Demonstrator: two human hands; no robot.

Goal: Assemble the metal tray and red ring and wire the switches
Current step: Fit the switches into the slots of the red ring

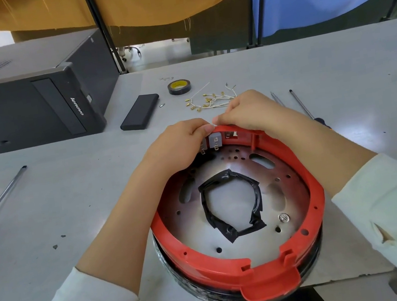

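Red ring (247,270) sits seated over the metal tray (244,169), the pair resting on a dark round base at the desk's (69,196) near edge, directly under both forearms. Black tape lines the tray's centre opening. Grey switches (215,140) stand inside the ring's far wall, right below the fingertips.

Risk, as judged: both hands crowd one small spot on the rim, so a slip could bend a switch terminal or push a switch out of its slot. The assembly overhangs the desk edge slightly; hard downward pressure at the far rim could tip or shift it.

Left hand (185,137): fingers curled tight over the rim, thumb tip pressing at the top of the switches. Right hand (246,111): fingers curled, pinching something small and white at the rim where the two hands meet; whether it is a wire end, cannot tell.

Just beyond the right hand lie loose wires (210,100) with brass terminals, then a tape roll (179,87). Screwdrivers (299,103) lie right of the right hand; another lies well left of the left hand.
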